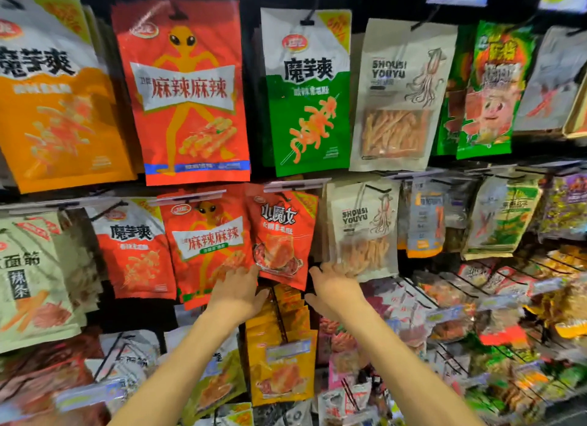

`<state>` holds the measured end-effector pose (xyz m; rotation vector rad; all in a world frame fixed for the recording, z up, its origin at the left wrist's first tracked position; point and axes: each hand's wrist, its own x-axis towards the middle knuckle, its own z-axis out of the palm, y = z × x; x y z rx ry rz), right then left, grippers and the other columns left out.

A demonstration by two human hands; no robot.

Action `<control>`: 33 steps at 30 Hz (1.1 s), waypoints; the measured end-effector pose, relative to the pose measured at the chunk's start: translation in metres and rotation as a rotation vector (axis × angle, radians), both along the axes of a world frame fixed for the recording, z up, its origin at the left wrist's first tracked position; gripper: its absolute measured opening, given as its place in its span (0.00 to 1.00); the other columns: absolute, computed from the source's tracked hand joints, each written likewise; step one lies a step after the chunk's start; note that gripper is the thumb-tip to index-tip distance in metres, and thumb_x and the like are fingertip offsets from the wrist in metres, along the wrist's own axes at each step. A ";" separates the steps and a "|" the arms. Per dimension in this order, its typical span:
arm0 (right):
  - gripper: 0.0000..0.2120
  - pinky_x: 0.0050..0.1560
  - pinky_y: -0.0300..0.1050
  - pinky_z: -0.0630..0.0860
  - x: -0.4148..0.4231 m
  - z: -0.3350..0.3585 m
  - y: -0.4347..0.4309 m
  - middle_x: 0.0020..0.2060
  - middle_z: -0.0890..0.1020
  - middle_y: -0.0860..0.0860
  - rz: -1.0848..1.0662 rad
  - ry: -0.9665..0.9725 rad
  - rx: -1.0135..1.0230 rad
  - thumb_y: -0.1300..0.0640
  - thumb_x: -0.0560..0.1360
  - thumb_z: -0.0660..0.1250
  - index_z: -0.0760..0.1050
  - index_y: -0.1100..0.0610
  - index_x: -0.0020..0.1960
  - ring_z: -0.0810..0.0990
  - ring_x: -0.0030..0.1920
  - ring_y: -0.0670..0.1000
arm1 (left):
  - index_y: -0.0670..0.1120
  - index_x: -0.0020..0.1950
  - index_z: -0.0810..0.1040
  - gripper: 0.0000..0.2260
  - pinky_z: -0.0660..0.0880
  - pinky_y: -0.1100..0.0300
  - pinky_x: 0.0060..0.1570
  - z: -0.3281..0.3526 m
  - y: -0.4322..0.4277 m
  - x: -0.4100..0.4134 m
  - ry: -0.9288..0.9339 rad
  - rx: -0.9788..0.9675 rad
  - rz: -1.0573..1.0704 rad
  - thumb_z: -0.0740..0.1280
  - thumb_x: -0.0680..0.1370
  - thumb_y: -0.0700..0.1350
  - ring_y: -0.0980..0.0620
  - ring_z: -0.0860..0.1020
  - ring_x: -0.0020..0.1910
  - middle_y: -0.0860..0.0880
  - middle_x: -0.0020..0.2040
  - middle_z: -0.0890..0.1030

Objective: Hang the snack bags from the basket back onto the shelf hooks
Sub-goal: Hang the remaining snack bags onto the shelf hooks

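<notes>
Red snack bag (281, 235) is in the middle row, top edge up at its hook (287, 198), hanging tilted, with its left edge lapping over the alien bag (206, 241) next to it. Can't tell from here whether the hang hole is fully seated on the wire; the price rail (295, 185) covers that spot.

Left hand (236, 290): fingers (241, 271) straight and a bit spread, tips at the bag's lower-left corner, thumb out under the bottom edge. Touching, not gripping, as far as I can see. Right hand (333, 284): fingers straight and loose, holding nothing, tips by the bottom of the squid bag (365, 228), just right of the red bag's lower corner.

Risks as I see them:
- Hole only half on the hook. With nothing gripping the bag, it can slide off the tip and drop into the orange bags (282, 362) hanging below.
- Pushing up from the bottom corner to square it would lift the bag along the wire and could unhook it. Safer to correct at the top edge.
- Tilt left as is: bag covers part of the alien bag and can snag when that one is pulled.
- Left fingertips lie partly on the alien bag, right ones on the squid bag. A sideways shove swings either neighbour on its own hook.

Basket not in view, so remaining count unknown.
</notes>
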<state>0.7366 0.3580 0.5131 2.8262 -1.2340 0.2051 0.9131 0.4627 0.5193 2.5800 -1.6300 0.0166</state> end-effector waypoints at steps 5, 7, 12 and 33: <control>0.28 0.63 0.55 0.70 0.021 0.001 -0.015 0.70 0.67 0.57 0.018 -0.019 0.136 0.43 0.81 0.57 0.59 0.58 0.74 0.67 0.69 0.61 | 0.50 0.77 0.60 0.29 0.75 0.48 0.60 -0.005 -0.023 0.000 0.244 -0.208 0.005 0.60 0.79 0.60 0.43 0.72 0.68 0.47 0.69 0.74; 0.29 0.64 0.55 0.70 0.031 -0.001 -0.022 0.71 0.65 0.57 0.029 -0.039 0.149 0.43 0.81 0.57 0.58 0.57 0.75 0.65 0.71 0.61 | 0.49 0.77 0.62 0.29 0.77 0.50 0.57 -0.007 -0.033 0.004 0.285 -0.305 -0.009 0.60 0.79 0.59 0.46 0.76 0.63 0.49 0.65 0.77; 0.25 0.58 0.53 0.73 0.048 -0.005 -0.043 0.63 0.72 0.55 -0.004 -0.241 0.141 0.40 0.80 0.58 0.65 0.56 0.68 0.71 0.65 0.58 | 0.44 0.81 0.54 0.30 0.61 0.64 0.67 -0.008 -0.057 0.012 0.337 -0.462 -0.038 0.59 0.83 0.55 0.51 0.63 0.75 0.50 0.77 0.63; 0.36 0.66 0.54 0.73 0.115 -0.023 -0.110 0.65 0.76 0.46 -0.041 -1.115 0.478 0.27 0.74 0.57 0.68 0.50 0.72 0.75 0.65 0.48 | 0.49 0.81 0.51 0.47 0.62 0.49 0.74 -0.052 -0.098 0.060 0.699 -0.906 0.145 0.55 0.71 0.75 0.52 0.58 0.78 0.51 0.80 0.56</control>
